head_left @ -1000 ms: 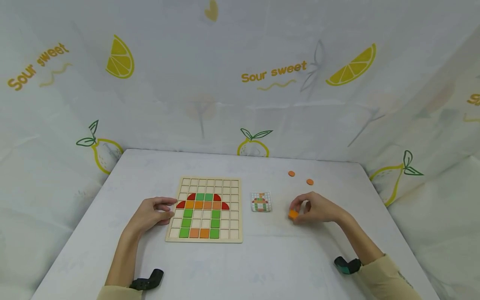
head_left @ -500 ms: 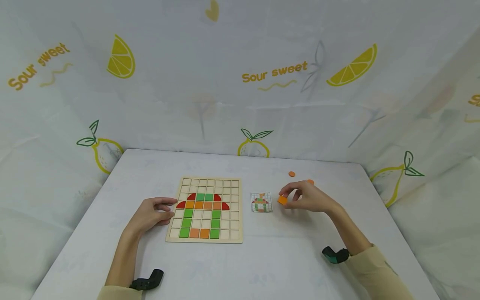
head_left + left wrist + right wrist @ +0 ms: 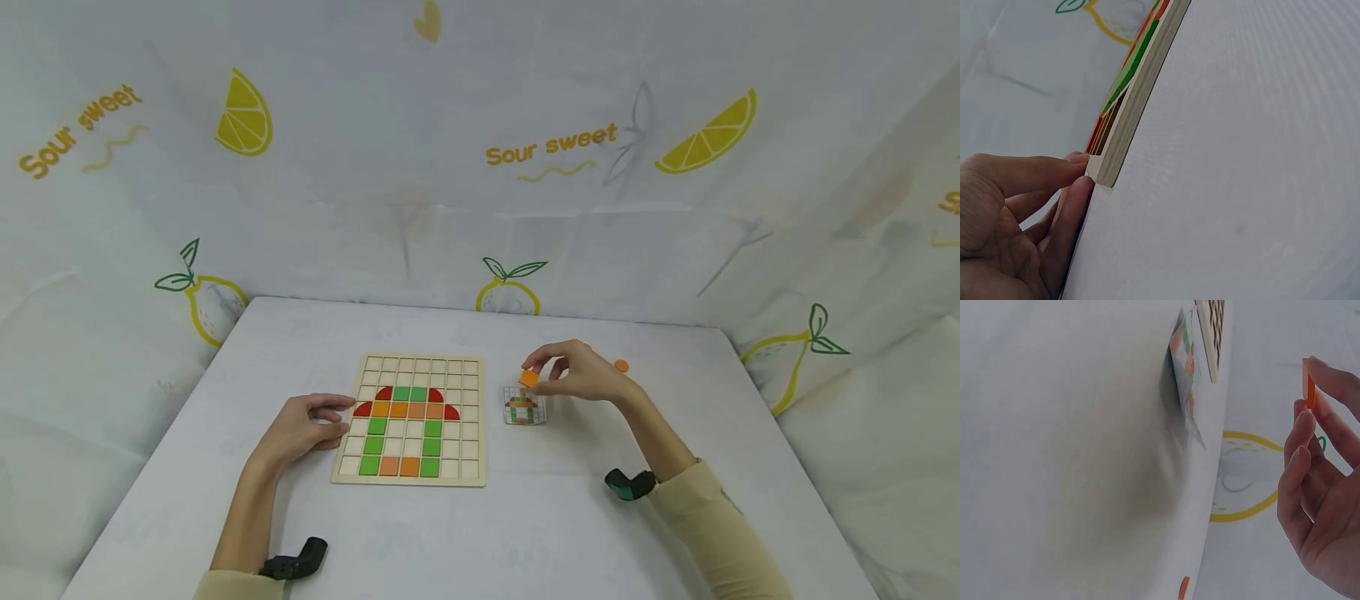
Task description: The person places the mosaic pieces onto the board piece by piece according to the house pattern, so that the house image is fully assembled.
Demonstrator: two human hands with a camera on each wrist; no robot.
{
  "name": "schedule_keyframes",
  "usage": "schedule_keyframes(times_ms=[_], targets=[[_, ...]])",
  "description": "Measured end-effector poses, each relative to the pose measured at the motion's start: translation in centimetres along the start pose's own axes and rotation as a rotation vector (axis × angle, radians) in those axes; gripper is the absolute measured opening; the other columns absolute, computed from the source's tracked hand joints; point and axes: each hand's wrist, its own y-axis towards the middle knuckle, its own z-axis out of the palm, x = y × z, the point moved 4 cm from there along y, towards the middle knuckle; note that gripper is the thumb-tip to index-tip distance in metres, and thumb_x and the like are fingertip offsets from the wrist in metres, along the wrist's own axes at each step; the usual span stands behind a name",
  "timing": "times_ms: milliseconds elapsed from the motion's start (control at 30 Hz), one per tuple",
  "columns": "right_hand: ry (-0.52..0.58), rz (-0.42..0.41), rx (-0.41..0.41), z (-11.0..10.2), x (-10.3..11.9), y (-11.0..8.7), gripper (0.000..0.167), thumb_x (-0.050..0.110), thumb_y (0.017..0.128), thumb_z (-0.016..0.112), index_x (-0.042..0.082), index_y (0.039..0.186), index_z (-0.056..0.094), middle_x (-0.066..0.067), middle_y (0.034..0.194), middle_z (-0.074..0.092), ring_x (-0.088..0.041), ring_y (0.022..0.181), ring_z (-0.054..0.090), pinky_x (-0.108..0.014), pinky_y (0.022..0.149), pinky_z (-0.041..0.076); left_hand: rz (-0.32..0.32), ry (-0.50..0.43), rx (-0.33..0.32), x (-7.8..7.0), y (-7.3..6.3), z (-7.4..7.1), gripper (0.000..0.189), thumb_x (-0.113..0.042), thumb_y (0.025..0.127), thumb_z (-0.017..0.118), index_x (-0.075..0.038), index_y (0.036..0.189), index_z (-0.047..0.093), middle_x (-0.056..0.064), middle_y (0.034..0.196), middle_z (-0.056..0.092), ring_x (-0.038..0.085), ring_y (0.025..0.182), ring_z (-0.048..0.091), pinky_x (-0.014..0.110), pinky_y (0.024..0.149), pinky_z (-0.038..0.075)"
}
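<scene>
My right hand (image 3: 581, 372) pinches an orange square tile (image 3: 528, 378) between thumb and fingertips, over the far edge of a small pattern card (image 3: 524, 410). In the right wrist view the tile (image 3: 1309, 384) stands on edge in the fingertips, apart from the tabletop. To the left lies a wooden grid board (image 3: 468, 482), with red, green and orange pieces forming a mushroom-like figure. The fingertips of my left hand (image 3: 303, 429) rest against the board's left edge. The left wrist view shows them at the side of the board (image 3: 1124, 142), which lies flat.
Behind the right hand lies an orange round piece (image 3: 621, 365); another is mostly hidden by that hand. A white cloth (image 3: 540, 533) covers the table. A lemon-printed curtain (image 3: 360, 250) rises at the back and sides.
My right hand has carried the orange tile left and away from me, from the right side of the table to over the card. The left hand and board have stayed put.
</scene>
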Motion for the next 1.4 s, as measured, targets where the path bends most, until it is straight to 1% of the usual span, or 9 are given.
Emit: schedule_keyframes(times_ms=[133,267,367,433,567,867,1033,1167,1400], targets=[[0.016,-0.013,0.003,0.3,0.6,1.4,0.031,0.016,0.09,0.089,0.014,0.119,0.08,-0.009,0.114,0.076,-0.025,0.086,0.071,-0.031,0.083,0.061,-0.004,-0.003,-0.003,0.0,0.0,0.0,0.046,-0.006,0.094,0.079,-0.002,0.14,0.07,0.015,0.11,0.069,0.018,0.088,0.069,0.024,0.073,0.067],[0.042,-0.048,0.012,0.8,1.3,3.1,0.03,0.013,0.091,0.088,0.01,0.12,0.08,-0.012,0.116,0.077,-0.032,0.094,0.07,-0.027,0.082,0.061,-0.001,0.0,-0.003,0.1,0.1,0.0,0.046,-0.005,0.094,0.079,-0.002,0.139,0.07,0.015,0.11,0.069,0.019,0.088,0.069,0.025,0.073,0.067],[0.056,-0.064,0.019,1.3,1.7,4.4,0.03,0.013,0.091,0.087,0.008,0.119,0.079,-0.013,0.117,0.077,-0.031,0.097,0.068,-0.024,0.08,0.06,0.01,0.006,0.002,0.0,0.2,0.0,0.046,-0.006,0.095,0.079,-0.001,0.139,0.07,0.015,0.111,0.069,0.018,0.088,0.069,0.025,0.073,0.067],[0.065,-0.059,0.028,1.8,1.8,5.2,0.03,0.013,0.091,0.087,0.008,0.119,0.079,-0.012,0.115,0.077,-0.028,0.092,0.067,-0.023,0.077,0.058,0.015,0.008,0.004,0.0,0.2,0.0,0.046,-0.006,0.095,0.079,-0.001,0.139,0.07,0.015,0.111,0.069,0.018,0.087,0.069,0.025,0.073,0.067],[0.086,-0.058,0.059,2.9,2.0,6.7,0.03,0.014,0.091,0.086,0.008,0.119,0.079,-0.013,0.109,0.074,-0.022,0.076,0.063,-0.022,0.071,0.055,0.007,-0.002,0.005,-0.1,0.3,0.0,0.045,-0.005,0.095,0.079,-0.002,0.139,0.07,0.015,0.11,0.069,0.018,0.087,0.069,0.024,0.073,0.067],[0.138,-0.065,0.119,6.0,2.5,9.7,0.031,0.013,0.092,0.086,0.008,0.122,0.08,-0.01,0.103,0.073,-0.015,0.067,0.056,-0.022,0.059,0.049,0.002,0.0,-0.001,0.0,0.2,0.1,0.046,-0.004,0.094,0.078,-0.001,0.14,0.07,0.015,0.11,0.068,0.018,0.088,0.069,0.025,0.073,0.067],[0.154,-0.043,0.148,7.5,2.6,11.2,0.03,0.011,0.093,0.084,0.007,0.122,0.08,-0.004,0.099,0.069,-0.013,0.063,0.052,-0.023,0.056,0.048,0.007,0.005,0.0,-0.1,0.0,0.1,0.046,-0.004,0.095,0.079,-0.001,0.14,0.069,0.015,0.11,0.068,0.018,0.088,0.069,0.025,0.073,0.067],[0.139,-0.038,0.153,8.6,3.0,12.1,0.029,0.01,0.093,0.084,0.006,0.121,0.08,-0.002,0.095,0.068,-0.012,0.071,0.053,-0.021,0.06,0.046,0.006,0.003,0.0,-0.1,0.0,0.1,0.046,-0.005,0.095,0.079,-0.001,0.14,0.069,0.015,0.111,0.069,0.018,0.088,0.069,0.025,0.073,0.067],[0.095,-0.04,0.16,10.4,3.5,13.3,0.028,0.012,0.094,0.084,0.006,0.12,0.081,-0.001,0.092,0.068,-0.01,0.089,0.054,-0.02,0.077,0.045,0.003,0.003,-0.005,-0.1,0.1,0.0,0.046,-0.005,0.095,0.079,-0.002,0.14,0.07,0.016,0.111,0.069,0.018,0.088,0.07,0.024,0.073,0.067]])
